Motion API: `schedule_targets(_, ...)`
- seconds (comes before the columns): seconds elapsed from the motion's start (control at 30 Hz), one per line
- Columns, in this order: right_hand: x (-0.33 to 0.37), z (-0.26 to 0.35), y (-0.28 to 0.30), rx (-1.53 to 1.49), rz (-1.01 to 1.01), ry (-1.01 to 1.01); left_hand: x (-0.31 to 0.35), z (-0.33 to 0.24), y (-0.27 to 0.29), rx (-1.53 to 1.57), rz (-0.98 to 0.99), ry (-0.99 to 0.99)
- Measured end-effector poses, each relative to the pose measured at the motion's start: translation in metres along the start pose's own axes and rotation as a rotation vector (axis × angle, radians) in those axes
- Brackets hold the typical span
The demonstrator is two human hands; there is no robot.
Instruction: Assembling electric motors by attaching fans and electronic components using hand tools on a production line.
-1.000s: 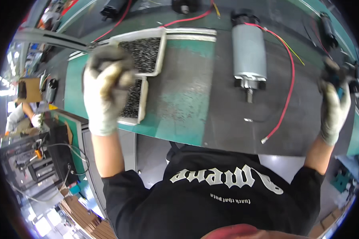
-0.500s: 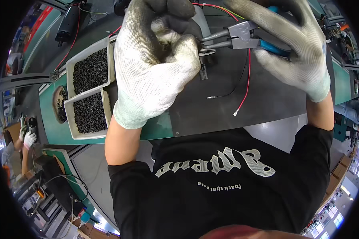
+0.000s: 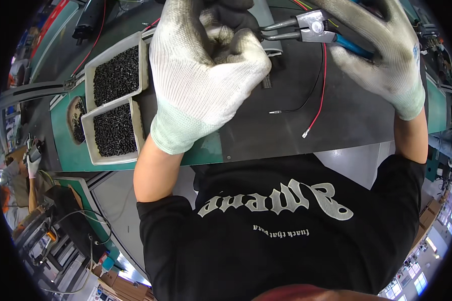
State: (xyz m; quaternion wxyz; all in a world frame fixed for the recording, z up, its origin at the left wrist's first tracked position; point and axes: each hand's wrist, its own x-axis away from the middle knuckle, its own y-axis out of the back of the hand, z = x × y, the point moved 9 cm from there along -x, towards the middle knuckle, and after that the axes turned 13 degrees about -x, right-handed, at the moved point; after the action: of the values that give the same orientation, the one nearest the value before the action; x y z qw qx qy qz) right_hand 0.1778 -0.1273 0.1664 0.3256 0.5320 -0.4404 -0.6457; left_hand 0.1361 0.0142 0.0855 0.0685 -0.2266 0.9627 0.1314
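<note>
My left hand [image 3: 206, 70], in a white knit glove with dark fingertips, is closed around a small dark part that its fingers mostly hide. My right hand [image 3: 381, 50], also gloved, grips blue-handled pliers [image 3: 311, 29]. The plier jaws point left and meet my left fingertips. Below the hands, a red wire [image 3: 320, 95] and a black wire [image 3: 306, 100] trail over the dark mat [image 3: 286, 135], their bare ends loose. A grey motor body is just visible behind my left hand.
Two grey trays [image 3: 116, 75] of small black parts sit left of my left hand on the green bench [image 3: 65, 150]. Another motor with a red lead [image 3: 88, 22] lies at the far left. A second person's gloved hand [image 3: 32, 163] shows at the left rim.
Both hands came from the sides of the bench to the middle. The right hand brought the pliers against the left fingertips. The view has shifted closer since.
</note>
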Motion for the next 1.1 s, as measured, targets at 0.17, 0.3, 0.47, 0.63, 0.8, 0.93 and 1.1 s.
schedule_targets(0.17, 0.0, -0.004, 0.001, -0.06, 0.008, -0.017, 0.001, -0.004, -0.005, -0.073, 0.023, 0.064)
schedule_targets(0.3, 0.004, -0.005, -0.001, -0.103, 0.005, -0.008, 0.003, -0.004, -0.008, -0.03, 0.021, 0.07)
schedule_targets(0.47, 0.003, -0.007, 0.005, -0.182, 0.011, -0.096, 0.004, -0.006, -0.012, 0.018, 0.027, 0.074)
schedule_targets(0.63, 0.013, -0.023, 0.002, -0.105, -0.089, -0.044, -0.02, -0.012, -0.025, 0.439, 0.116, -0.389)
schedule_targets(0.8, 0.005, -0.021, 0.017, -0.102, -0.112, -0.015, -0.017, -0.019, -0.015, 0.99, 0.23, -1.01)
schedule_targets(0.93, 0.005, -0.015, 0.011, -0.135, -0.059, 0.03, -0.011, -0.025, -0.022, 0.757, 0.175, -0.796)
schedule_targets(1.1, 0.006, -0.01, 0.006, -0.075, -0.029, 0.052, -0.003, -0.03, -0.02, 0.458, 0.084, -0.53)
